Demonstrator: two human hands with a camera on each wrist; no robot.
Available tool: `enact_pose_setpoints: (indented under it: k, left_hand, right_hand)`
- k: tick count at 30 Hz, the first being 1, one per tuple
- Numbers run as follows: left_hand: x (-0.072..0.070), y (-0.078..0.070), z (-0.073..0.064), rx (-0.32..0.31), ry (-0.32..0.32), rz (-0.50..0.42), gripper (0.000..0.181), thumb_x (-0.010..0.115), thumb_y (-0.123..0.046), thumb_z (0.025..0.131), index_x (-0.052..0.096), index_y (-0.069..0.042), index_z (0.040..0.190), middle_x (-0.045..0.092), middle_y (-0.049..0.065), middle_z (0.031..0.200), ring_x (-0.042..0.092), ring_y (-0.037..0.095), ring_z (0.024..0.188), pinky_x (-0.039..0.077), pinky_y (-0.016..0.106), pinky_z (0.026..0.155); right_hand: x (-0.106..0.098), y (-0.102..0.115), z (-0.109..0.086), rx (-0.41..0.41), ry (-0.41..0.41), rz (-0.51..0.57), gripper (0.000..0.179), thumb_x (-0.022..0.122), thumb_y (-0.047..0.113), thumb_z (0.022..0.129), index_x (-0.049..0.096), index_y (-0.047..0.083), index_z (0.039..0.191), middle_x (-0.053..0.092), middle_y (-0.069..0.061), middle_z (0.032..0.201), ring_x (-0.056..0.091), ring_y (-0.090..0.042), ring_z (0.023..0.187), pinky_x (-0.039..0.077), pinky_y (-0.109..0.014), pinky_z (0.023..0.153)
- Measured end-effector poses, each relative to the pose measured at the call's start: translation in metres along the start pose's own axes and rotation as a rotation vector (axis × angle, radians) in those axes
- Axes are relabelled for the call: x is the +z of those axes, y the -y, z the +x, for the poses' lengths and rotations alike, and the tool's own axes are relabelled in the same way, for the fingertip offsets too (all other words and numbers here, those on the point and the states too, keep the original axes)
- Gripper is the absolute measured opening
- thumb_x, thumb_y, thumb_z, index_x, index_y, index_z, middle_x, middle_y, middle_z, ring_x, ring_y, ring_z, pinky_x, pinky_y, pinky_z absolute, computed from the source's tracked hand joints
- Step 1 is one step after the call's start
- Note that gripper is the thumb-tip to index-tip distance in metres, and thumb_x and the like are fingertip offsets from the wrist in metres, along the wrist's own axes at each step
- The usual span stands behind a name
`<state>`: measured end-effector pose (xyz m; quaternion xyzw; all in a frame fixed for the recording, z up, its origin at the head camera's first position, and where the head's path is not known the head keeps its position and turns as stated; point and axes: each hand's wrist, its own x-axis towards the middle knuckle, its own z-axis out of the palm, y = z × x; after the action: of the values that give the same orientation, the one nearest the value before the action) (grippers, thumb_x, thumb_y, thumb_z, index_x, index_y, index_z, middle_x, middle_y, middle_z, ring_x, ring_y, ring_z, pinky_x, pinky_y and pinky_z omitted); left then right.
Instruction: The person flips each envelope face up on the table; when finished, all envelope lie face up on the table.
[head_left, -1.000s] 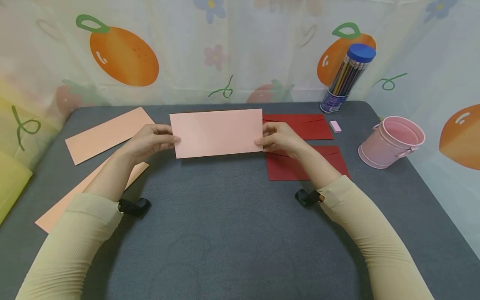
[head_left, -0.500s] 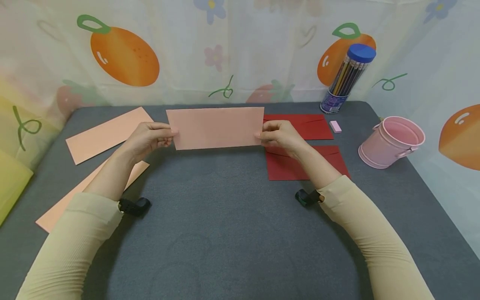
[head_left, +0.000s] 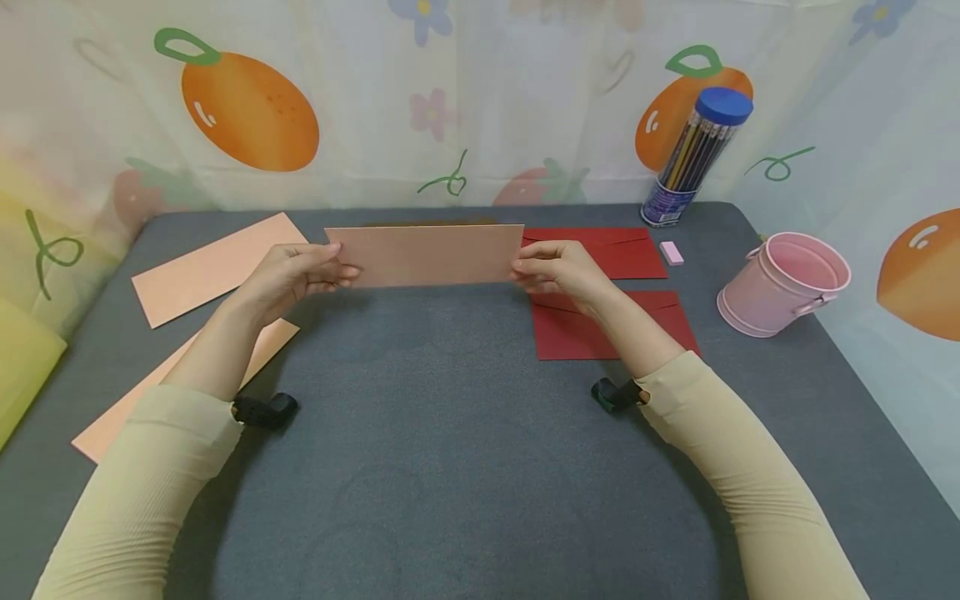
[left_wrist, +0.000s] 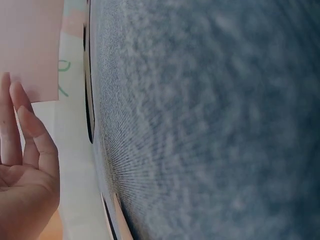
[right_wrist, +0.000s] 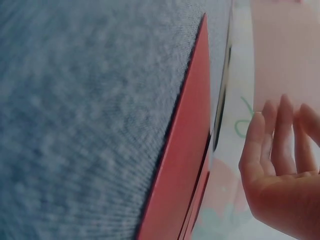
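Note:
Between my two hands a blank pale pink paper card is held up above the table, its long side running across and its near face in shade. My left hand pinches the card's left end. The right end is pinched by my right hand. In the left wrist view fingertips touch a corner of the card. The right wrist view has the fingers of the right hand at the card's edge. Two peach cards lie at the left, one partly covered by my left forearm.
Two red envelopes lie under and beyond my right hand. Behind the held card a brown strip shows, mostly hidden. A pencil tub with a blue lid, a small pink eraser and a pink bucket stand at the right.
The card was first raised slightly, then tilted so that its face looks narrower and darker. Both hands keep hold of its ends; the left hand has turned a little. Other things stay put.

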<state>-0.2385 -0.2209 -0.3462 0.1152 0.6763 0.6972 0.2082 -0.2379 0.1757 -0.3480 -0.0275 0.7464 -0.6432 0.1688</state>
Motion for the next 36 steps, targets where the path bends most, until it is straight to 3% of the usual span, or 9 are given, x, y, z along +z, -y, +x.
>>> enact_pose_setpoints:
  k: [4,6,12,16,18,23,28,31,36]
  left_hand:
    - [-0.003,-0.001,-0.001,-0.040,-0.012,0.003,0.039,0.044,-0.040,0.104,0.062,-0.005,0.111,0.079,-0.002,0.096,0.074,0.011,0.089,0.058,0.021,0.082]
    - [-0.002,-0.001,0.000,-0.057,-0.043,0.051,0.043,0.045,-0.044,0.103,0.063,-0.006,0.113,0.079,-0.004,0.096,0.074,0.011,0.090,0.058,0.021,0.083]
    - [0.000,0.002,0.001,-0.077,-0.103,0.166,0.016,0.061,-0.022,0.099,0.077,-0.022,0.099,0.076,-0.014,0.098,0.071,0.005,0.089,0.058,0.020,0.080]
    - [0.002,0.004,0.001,-0.087,-0.121,0.219,0.014,0.066,-0.013,0.094,0.076,-0.022,0.099,0.071,-0.017,0.100,0.066,0.002,0.084,0.056,0.018,0.077]
    - [0.003,0.004,0.001,-0.100,-0.131,0.275,0.013,0.068,-0.014,0.093,0.071,-0.021,0.104,0.069,-0.014,0.091,0.063,0.005,0.078,0.056,0.020,0.077]
    - [0.005,0.003,0.003,-0.113,-0.103,0.312,0.044,0.068,-0.011,0.093,0.050,-0.019,0.132,0.067,-0.010,0.065,0.063,0.009,0.069,0.057,0.024,0.073]
    - [0.005,0.002,0.003,-0.121,-0.078,0.310,0.068,0.066,-0.009,0.094,0.029,-0.017,0.151,0.068,-0.009,0.066,0.063,0.010,0.068,0.056,0.025,0.070]
    - [0.004,0.003,0.003,-0.142,-0.069,0.346,0.074,0.066,-0.011,0.094,0.024,-0.018,0.155,0.067,-0.008,0.067,0.062,0.011,0.069,0.056,0.026,0.071]
    - [0.002,0.005,0.003,-0.184,-0.041,0.446,0.070,0.068,-0.014,0.093,0.030,-0.018,0.151,0.068,-0.006,0.075,0.063,0.013,0.074,0.057,0.027,0.074]
  right_hand:
    - [-0.001,-0.001,0.000,0.004,0.032,0.027,0.026,0.065,0.013,0.095,0.065,0.001,0.119,0.076,0.007,0.083,0.074,-0.009,0.081,0.060,-0.025,0.080]
    - [-0.001,-0.001,0.000,0.013,0.044,0.042,0.024,0.064,0.011,0.096,0.065,0.001,0.117,0.076,0.006,0.086,0.074,-0.008,0.082,0.060,-0.025,0.081]
    - [0.001,0.000,0.000,0.054,0.047,0.073,0.029,0.063,0.006,0.094,0.067,-0.001,0.122,0.076,0.002,0.092,0.073,-0.009,0.082,0.060,-0.026,0.080]
    - [0.003,0.000,0.000,0.074,0.034,0.092,0.035,0.065,0.004,0.092,0.065,-0.002,0.126,0.074,0.002,0.094,0.071,-0.009,0.078,0.061,-0.026,0.077]
    - [0.004,0.000,0.000,0.076,0.037,0.076,0.037,0.065,0.003,0.091,0.063,-0.001,0.128,0.072,0.003,0.096,0.069,-0.009,0.079,0.061,-0.025,0.076]
    - [0.006,-0.001,-0.001,0.061,0.049,-0.010,0.049,0.067,0.000,0.088,0.055,0.008,0.135,0.064,0.001,0.093,0.066,-0.010,0.078,0.060,-0.025,0.073]
    - [0.009,-0.002,0.000,0.069,0.054,-0.013,0.064,0.067,-0.002,0.088,0.043,0.015,0.145,0.063,-0.003,0.093,0.065,-0.013,0.076,0.059,-0.025,0.070]
    - [0.010,-0.002,0.001,0.082,0.062,-0.023,0.070,0.066,-0.003,0.089,0.037,0.016,0.150,0.062,-0.004,0.094,0.065,-0.013,0.077,0.060,-0.026,0.070]
    - [0.011,-0.004,0.001,0.089,0.091,-0.079,0.071,0.067,-0.002,0.089,0.036,0.014,0.150,0.061,-0.005,0.094,0.065,-0.014,0.076,0.061,-0.028,0.073]
